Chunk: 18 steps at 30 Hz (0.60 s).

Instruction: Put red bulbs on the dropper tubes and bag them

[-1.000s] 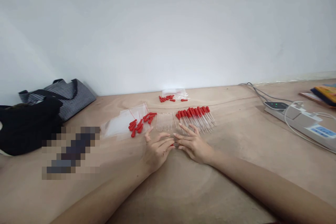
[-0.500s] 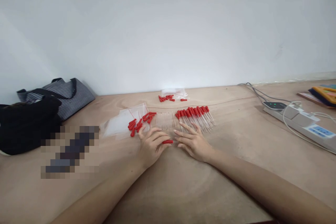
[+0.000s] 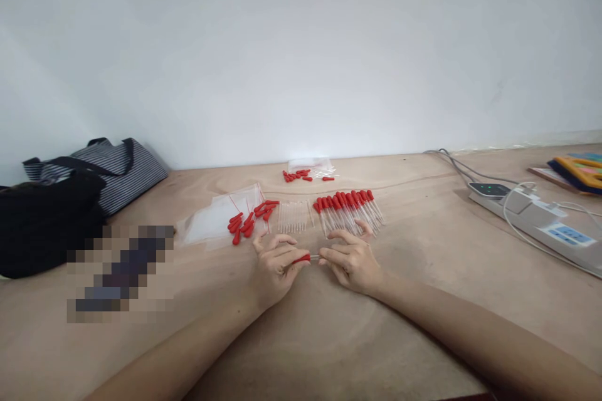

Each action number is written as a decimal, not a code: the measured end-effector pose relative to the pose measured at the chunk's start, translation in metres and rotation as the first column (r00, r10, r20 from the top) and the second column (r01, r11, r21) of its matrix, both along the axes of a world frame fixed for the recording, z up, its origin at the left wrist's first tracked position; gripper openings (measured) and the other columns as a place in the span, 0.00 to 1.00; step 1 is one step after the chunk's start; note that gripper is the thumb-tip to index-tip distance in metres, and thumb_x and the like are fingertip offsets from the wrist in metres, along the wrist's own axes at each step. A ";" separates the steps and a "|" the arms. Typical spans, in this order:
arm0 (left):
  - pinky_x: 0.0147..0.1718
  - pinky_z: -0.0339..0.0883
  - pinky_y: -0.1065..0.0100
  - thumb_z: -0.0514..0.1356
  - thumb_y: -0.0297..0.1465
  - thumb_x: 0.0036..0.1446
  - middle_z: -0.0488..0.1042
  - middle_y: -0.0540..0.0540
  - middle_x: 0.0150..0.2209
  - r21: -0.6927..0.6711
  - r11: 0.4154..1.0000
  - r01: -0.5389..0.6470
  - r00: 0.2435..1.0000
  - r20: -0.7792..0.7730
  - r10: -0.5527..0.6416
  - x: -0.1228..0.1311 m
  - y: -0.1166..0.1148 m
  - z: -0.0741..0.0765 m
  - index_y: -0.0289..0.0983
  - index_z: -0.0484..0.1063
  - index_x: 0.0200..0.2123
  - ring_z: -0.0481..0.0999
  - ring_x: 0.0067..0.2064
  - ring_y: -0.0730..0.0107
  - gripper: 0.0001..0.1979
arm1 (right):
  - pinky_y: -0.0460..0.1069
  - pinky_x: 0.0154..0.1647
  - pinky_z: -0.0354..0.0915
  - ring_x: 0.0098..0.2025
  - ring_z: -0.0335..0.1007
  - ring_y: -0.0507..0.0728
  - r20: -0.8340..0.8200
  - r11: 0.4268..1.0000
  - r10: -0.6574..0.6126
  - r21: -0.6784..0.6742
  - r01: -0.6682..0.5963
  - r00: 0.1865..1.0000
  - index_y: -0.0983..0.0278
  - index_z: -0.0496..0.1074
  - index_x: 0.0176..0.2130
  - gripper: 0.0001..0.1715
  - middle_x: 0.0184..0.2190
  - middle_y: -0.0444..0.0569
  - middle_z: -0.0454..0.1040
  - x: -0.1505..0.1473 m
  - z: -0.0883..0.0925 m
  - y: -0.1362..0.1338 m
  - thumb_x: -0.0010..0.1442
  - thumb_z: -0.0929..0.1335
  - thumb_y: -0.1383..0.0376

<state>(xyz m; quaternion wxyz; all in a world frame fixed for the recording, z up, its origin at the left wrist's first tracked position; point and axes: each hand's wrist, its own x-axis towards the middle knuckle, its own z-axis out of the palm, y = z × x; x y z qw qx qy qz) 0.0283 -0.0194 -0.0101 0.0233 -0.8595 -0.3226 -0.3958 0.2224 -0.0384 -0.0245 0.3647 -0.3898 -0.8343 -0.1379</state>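
Observation:
My left hand pinches a red rubber bulb just above the wooden table. My right hand pinches the clear glass tube that meets that bulb. Both hands are closed, fingertips almost touching. Just beyond them lie a heap of loose red bulbs, a row of bare clear tubes and a row of finished droppers with red tops.
Clear plastic bags lie left of the bulbs. A second small pile of bulbs and a bag sits near the wall. A striped bag and black bag stand at the left; a power strip with cables at the right.
The hands, lying flatter on the table a second ago, have curled and lifted slightly, now pinching the red bulb and tube between them. The view shifted a little.

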 end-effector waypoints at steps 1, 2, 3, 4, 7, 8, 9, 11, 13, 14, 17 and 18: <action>0.55 0.35 0.51 0.57 0.34 0.53 0.76 0.55 0.24 -0.003 1.000 0.005 1.000 -0.001 -0.005 0.000 0.000 0.000 0.45 0.73 0.28 0.72 0.36 0.67 0.05 | 0.58 0.53 0.32 0.40 0.66 0.53 -0.006 1.000 0.006 -0.025 -0.006 1.000 0.59 0.71 0.30 0.10 0.17 0.39 0.70 0.000 0.000 0.000 0.57 0.61 0.65; 0.55 0.34 0.51 0.57 0.34 0.53 0.76 0.55 0.24 -0.006 1.000 0.012 1.000 0.000 -0.012 0.000 0.000 -0.001 0.45 0.73 0.28 0.72 0.36 0.67 0.05 | 0.58 0.53 0.32 0.40 0.65 0.53 -0.016 0.999 0.012 -0.053 -0.013 1.000 0.59 0.71 0.30 0.11 0.17 0.39 0.70 -0.001 0.000 0.000 0.58 0.61 0.64; 0.55 0.34 0.51 0.57 0.33 0.53 0.76 0.56 0.24 -0.010 1.000 0.022 1.000 -0.001 -0.022 0.000 0.001 -0.001 0.44 0.73 0.28 0.72 0.36 0.67 0.05 | 0.58 0.53 0.32 0.40 0.65 0.53 -0.030 0.996 0.020 -0.082 -0.023 0.999 0.59 0.71 0.30 0.11 0.18 0.40 0.71 -0.001 0.001 0.000 0.58 0.61 0.64; 0.54 0.33 0.51 0.57 0.33 0.53 0.76 0.56 0.24 -0.018 0.999 0.030 1.000 0.001 -0.030 0.000 0.001 -0.001 0.44 0.73 0.29 0.72 0.36 0.67 0.05 | 0.59 0.53 0.32 0.40 0.65 0.53 -0.048 0.993 0.028 -0.110 -0.033 0.998 0.59 0.71 0.30 0.12 0.19 0.40 0.71 -0.001 0.001 0.001 0.59 0.60 0.63; 0.53 0.33 0.51 0.57 0.33 0.53 0.77 0.55 0.25 -0.071 0.997 0.028 1.000 0.006 -0.028 -0.002 0.004 -0.002 0.44 0.73 0.29 0.72 0.38 0.66 0.05 | 0.59 0.52 0.31 0.40 0.65 0.54 -0.094 0.986 0.041 -0.159 -0.056 0.995 0.59 0.71 0.31 0.13 0.20 0.41 0.73 0.000 0.003 0.002 0.60 0.59 0.63; 0.53 0.33 0.51 0.57 0.34 0.53 0.77 0.54 0.26 -0.093 0.995 0.019 1.000 0.004 -0.019 -0.003 0.005 -0.002 0.44 0.73 0.30 0.72 0.38 0.66 0.05 | 0.59 0.52 0.31 0.40 0.64 0.54 -0.097 0.986 0.038 -0.160 -0.053 0.995 0.59 0.71 0.32 0.12 0.22 0.41 0.73 0.000 0.005 0.002 0.60 0.60 0.62; 0.53 0.33 0.51 0.57 0.34 0.53 0.77 0.54 0.26 -0.113 0.994 0.007 1.000 0.001 -0.007 -0.003 0.007 -0.002 0.44 0.73 0.30 0.72 0.38 0.66 0.05 | 0.59 0.52 0.32 0.40 0.64 0.54 -0.090 0.987 0.031 -0.155 -0.045 0.995 0.59 0.71 0.33 0.11 0.23 0.41 0.73 0.001 0.006 0.003 0.60 0.60 0.62; 0.53 0.33 0.51 0.58 0.34 0.53 0.77 0.55 0.27 -0.132 0.991 -0.012 1.000 -0.006 0.011 -0.006 0.010 -0.002 0.44 0.73 0.30 0.72 0.38 0.66 0.04 | 0.58 0.51 0.34 0.39 0.63 0.53 -0.055 0.992 0.010 -0.128 -0.017 0.998 0.58 0.71 0.35 0.10 0.27 0.42 0.73 0.003 0.008 0.003 0.59 0.61 0.63; 0.52 0.32 0.51 0.58 0.34 0.52 0.77 0.55 0.27 -0.136 0.991 -0.017 1.000 -0.020 0.014 -0.007 0.012 -0.002 0.45 0.73 0.30 0.72 0.38 0.66 0.04 | 0.57 0.48 0.37 0.37 0.62 0.53 0.001 0.996 -0.009 -0.094 0.009 1.000 0.59 0.71 0.35 0.10 0.27 0.43 0.73 0.004 0.009 0.003 0.58 0.61 0.64; 0.52 0.32 0.52 0.58 0.33 0.53 0.77 0.55 0.28 -0.136 0.991 -0.016 0.999 -0.029 0.012 -0.008 0.012 -0.002 0.45 0.72 0.30 0.72 0.38 0.67 0.03 | 0.56 0.47 0.38 0.36 0.61 0.53 0.035 0.997 -0.011 -0.081 0.013 0.999 0.59 0.71 0.33 0.10 0.26 0.44 0.72 0.004 0.009 0.003 0.58 0.61 0.65; 0.52 0.31 0.52 0.57 0.34 0.54 0.77 0.55 0.28 -0.135 0.991 -0.013 0.998 -0.069 0.003 -0.011 0.013 -0.003 0.45 0.72 0.31 0.71 0.39 0.66 0.04 | 0.54 0.42 0.41 0.33 0.60 0.53 0.135 0.997 0.006 -0.083 0.006 0.991 0.62 0.70 0.29 0.11 0.23 0.44 0.71 0.003 0.009 0.002 0.58 0.61 0.66; 0.52 0.31 0.52 0.57 0.35 0.54 0.77 0.55 0.30 -0.137 0.990 -0.024 0.997 -0.082 0.012 -0.013 0.014 -0.003 0.45 0.72 0.33 0.71 0.40 0.65 0.05 | 0.54 0.41 0.41 0.33 0.59 0.53 0.153 0.995 0.006 -0.098 0.009 0.988 0.63 0.70 0.28 0.11 0.23 0.45 0.71 0.003 0.010 0.003 0.57 0.61 0.66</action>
